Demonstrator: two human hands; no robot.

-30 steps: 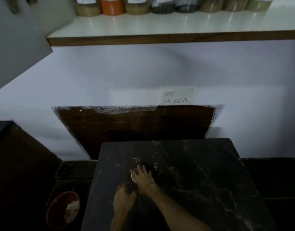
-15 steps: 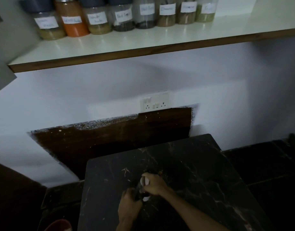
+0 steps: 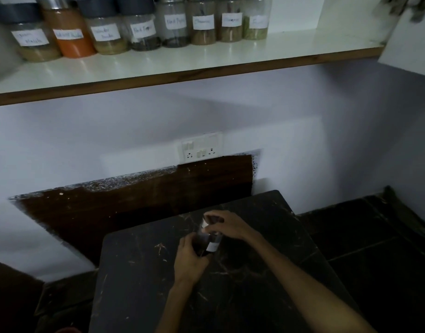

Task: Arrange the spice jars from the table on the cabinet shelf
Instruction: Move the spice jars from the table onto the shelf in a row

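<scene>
A small spice jar (image 3: 210,243) with a white label and dark contents is over the dark marble table (image 3: 230,284), held between both hands. My left hand (image 3: 189,258) grips its lower body from the left. My right hand (image 3: 224,225) curls over its top and lid from the right. Whether the jar touches the tabletop is hidden by the fingers. Above, the white cabinet shelf (image 3: 206,58) carries a row of several labelled spice jars (image 3: 139,27), among them an orange-filled jar (image 3: 69,30).
A cabinet door (image 3: 413,37) stands open at the upper right. A switch and socket plate (image 3: 200,147) sits on the white wall over a dark wooden panel (image 3: 134,200). Dark floor tiles (image 3: 374,248) lie right of the table.
Both hands have closed round the jar and brought it upright, a little farther from me on the table. The view has tilted up, showing more of the shelf and its jars.
</scene>
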